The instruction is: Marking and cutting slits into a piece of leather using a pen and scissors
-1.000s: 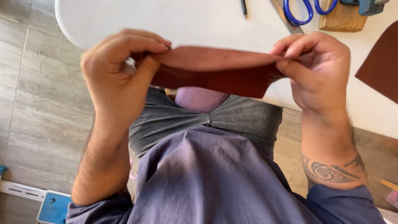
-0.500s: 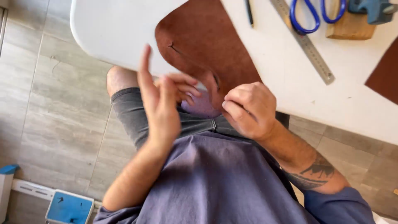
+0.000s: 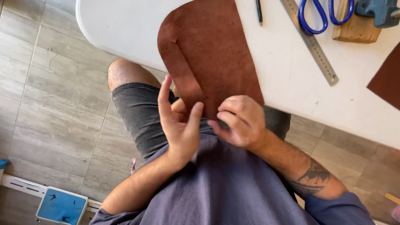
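A large brown leather piece (image 3: 212, 54) with a rounded corner lies flat on the white table (image 3: 125, 25), its near end hanging over the table's edge above my lap. My right hand (image 3: 241, 121) is curled with its fingertips pinched on that near edge. Just to the left, my left hand (image 3: 179, 121) is held up with its fingers spread. Its thumb is close to the leather's edge and it holds nothing.
On the table behind the leather lie a dark pen (image 3: 259, 10), a steel ruler (image 3: 312, 41), blue-handled scissors (image 3: 321, 14), a wooden block (image 3: 356, 29) and a blue tool (image 3: 381, 10). A second brown leather piece (image 3: 387, 79) is at the right. A blue and white box (image 3: 62, 206) stands on the tiled floor.
A second ago both hands held the leather folded in the air. It has since been laid out flat on the table, and my left hand has let go.
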